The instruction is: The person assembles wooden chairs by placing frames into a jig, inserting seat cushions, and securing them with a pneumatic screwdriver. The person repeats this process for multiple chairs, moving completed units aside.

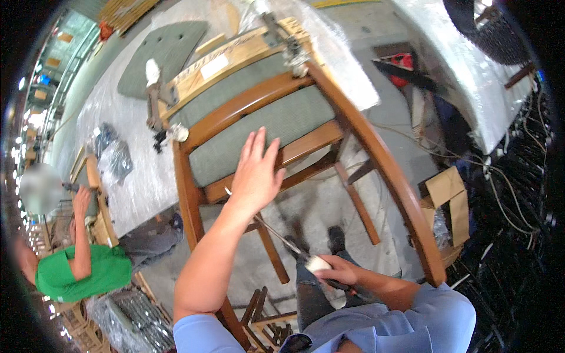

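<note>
A brown wooden chair frame (385, 147) with a grey-green upholstered back panel (235, 147) stands tilted in front of me, against the table. My left hand (258, 172) lies over the panel's lower edge and the wooden rail, palm down, fingers stretched out. In my right hand (338, 272), low in front of my body, is a tool with a long thin metal shaft (279, 235) and a dark handle; it looks like a screwdriver. A white piece (318, 264) sits by my right thumb; its kind is unclear. The shaft points up toward the rail.
Two metal clamps (154, 106) with wrapped ends hold a wooden board (206, 70) by the chair's top. A grey-green padded panel (159, 56) rests on the plastic-covered table (144, 188). A co-worker in a green shirt (88, 270) works at left. Right are a cardboard box (450, 203) and cables (500, 182).
</note>
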Tool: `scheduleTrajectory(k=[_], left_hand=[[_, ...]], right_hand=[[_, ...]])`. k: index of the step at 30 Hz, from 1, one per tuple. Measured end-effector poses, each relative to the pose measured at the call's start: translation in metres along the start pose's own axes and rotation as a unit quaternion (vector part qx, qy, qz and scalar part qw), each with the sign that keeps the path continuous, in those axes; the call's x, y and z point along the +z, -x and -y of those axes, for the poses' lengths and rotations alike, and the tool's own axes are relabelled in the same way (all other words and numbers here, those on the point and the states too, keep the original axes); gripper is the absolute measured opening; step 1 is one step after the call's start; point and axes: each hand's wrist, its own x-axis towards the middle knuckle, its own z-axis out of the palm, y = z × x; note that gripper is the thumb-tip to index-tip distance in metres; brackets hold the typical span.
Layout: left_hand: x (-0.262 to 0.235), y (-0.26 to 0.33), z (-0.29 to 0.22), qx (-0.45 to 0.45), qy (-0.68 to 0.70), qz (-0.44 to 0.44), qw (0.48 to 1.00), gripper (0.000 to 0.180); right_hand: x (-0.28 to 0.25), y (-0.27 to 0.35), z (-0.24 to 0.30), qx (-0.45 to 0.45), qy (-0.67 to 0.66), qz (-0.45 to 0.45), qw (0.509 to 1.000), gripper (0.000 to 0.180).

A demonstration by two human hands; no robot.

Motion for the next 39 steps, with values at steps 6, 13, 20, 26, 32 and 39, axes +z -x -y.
scheduleTrajectory(k=[6,13,20,26,32,39], left_hand=[[-0.005,-0.003,-0.005,0.012,0.004,0.008,1.000,0.065],[-0.009,-0.006,0.000,-0.003,0.025,0.021,0.999,0.068],[-0.008,-0.008,0.004,0.004,0.059,0.005,0.998,0.067],[-0.017,-0.008,-0.006,-0.035,0.078,0.015,0.996,0.072],[-0.008,-0.018,-0.008,-0.077,0.119,0.091,0.986,0.087],[-0.012,-0.050,-0.004,-0.098,0.195,0.231,0.948,0.097]], right_hand=[[-0.108,0.179,-0.133,-0.012,0.275,-0.282,0.919,0.049],[-0.135,0.290,0.006,0.117,0.324,-0.511,0.788,0.043],[-0.234,0.097,0.226,-0.151,0.505,-0.520,0.672,0.052],[-0.255,-0.103,0.418,-0.077,0.498,-0.544,0.671,0.053],[-0.274,-0.207,0.480,0.010,0.612,-0.517,0.598,0.052],[-0.248,-0.243,0.560,-0.085,0.578,-0.556,0.591,0.046]])
